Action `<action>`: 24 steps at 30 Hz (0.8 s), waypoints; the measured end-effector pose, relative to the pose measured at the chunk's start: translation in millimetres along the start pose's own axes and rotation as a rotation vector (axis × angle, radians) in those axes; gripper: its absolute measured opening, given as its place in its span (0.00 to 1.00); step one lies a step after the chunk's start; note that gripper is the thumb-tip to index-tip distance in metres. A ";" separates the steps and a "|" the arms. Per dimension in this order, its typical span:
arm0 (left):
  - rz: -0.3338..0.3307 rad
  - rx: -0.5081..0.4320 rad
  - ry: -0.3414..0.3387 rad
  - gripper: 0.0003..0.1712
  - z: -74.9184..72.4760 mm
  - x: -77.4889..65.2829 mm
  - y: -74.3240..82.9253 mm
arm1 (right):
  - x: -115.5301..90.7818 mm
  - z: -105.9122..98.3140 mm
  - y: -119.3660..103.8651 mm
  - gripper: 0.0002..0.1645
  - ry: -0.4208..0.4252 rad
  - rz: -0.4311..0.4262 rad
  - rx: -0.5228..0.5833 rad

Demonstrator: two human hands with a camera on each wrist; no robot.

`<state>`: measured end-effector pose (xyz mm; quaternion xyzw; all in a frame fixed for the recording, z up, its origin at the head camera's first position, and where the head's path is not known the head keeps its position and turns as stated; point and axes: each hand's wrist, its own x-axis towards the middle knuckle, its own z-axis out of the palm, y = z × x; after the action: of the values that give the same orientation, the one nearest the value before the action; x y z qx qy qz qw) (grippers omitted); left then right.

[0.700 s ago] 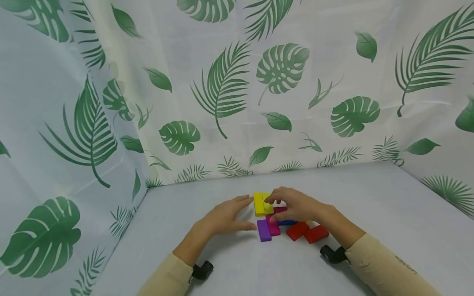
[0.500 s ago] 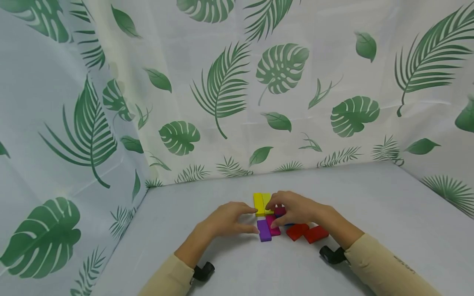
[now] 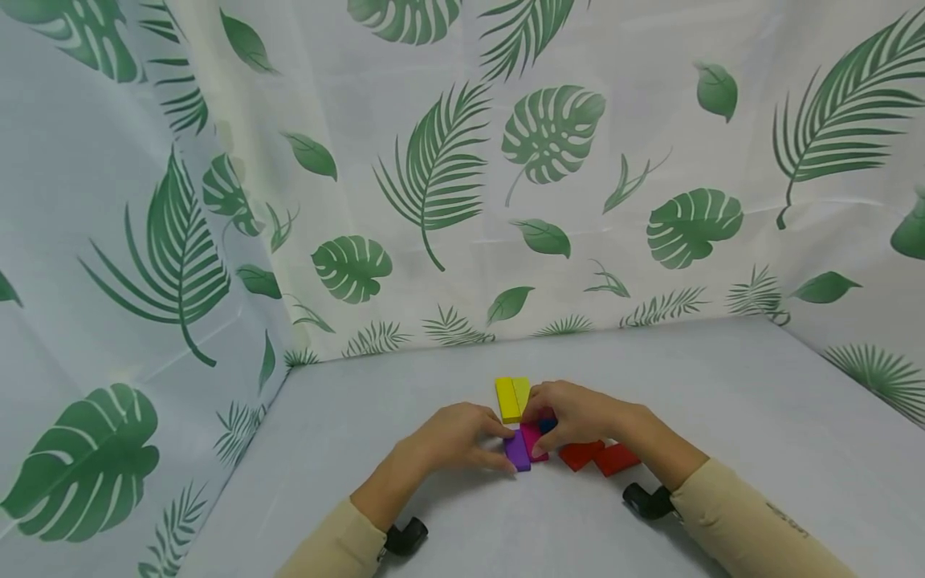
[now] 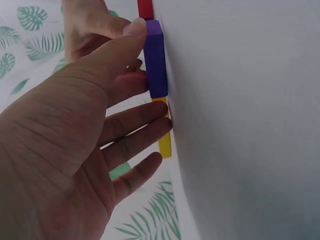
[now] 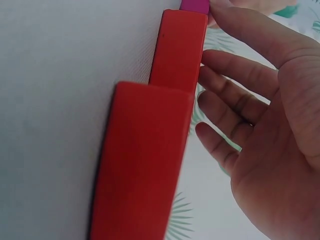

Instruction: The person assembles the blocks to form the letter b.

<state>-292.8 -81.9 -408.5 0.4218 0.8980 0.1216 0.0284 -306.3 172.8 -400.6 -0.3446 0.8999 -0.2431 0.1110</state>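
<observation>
My left hand (image 3: 458,437) pinches a purple block (image 3: 517,451) lengthwise, thumb at its near end and index finger at its far end. In the left wrist view the purple block (image 4: 156,60) stays low against the table, and the other fingers are loosely extended. A magenta block (image 3: 531,437) lies right beside the purple one. My right hand (image 3: 578,413) has thumb and index finger at the two ends of that magenta block; its far end is partly covered by the fingers. In the right wrist view, only a bit of the magenta block (image 5: 195,5) shows near the thumb.
Two yellow blocks (image 3: 508,400) lie side by side just behind. Red blocks (image 3: 617,459) lie under and beside the right forearm. Part of a blue block (image 3: 548,425) shows beneath the right hand. A leaf-print curtain (image 3: 448,201) encloses the white table (image 3: 347,401).
My left hand has moved right and nearer, from beside the purple block onto its ends. The right hand has come slightly nearer over the magenta block, covering a dark red piece. The blocks look unmoved.
</observation>
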 end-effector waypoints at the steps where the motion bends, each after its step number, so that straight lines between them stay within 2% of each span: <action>1: 0.001 0.006 0.003 0.31 0.6 0.7 0.7 | -0.2 -0.2 0.0 0.27 -0.001 0.003 0.008; 7: 0.011 0.045 0.012 0.31 2.7 3.7 6.1 | -1.8 -1.1 -0.8 0.26 -0.005 0.006 0.039; 13: -0.005 0.040 -0.006 0.29 1.3 3.6 5.2 | -2.9 -1.5 -2.2 0.27 -0.014 0.009 0.025; 19: -0.105 0.003 -0.038 0.30 -1.0 -2.9 -5.0 | -3.9 -1.2 -8.1 0.30 -0.024 0.078 -0.014; 24: -0.170 -0.008 -0.030 0.31 -2.7 -12.6 -18.2 | -2.8 1.4 -12.6 0.31 -0.028 0.079 -0.060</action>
<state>-298.8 -103.3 -410.9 0.3458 0.9296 0.1159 0.0539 -296.6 166.0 -395.2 -0.3151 0.9181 -0.2067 0.1226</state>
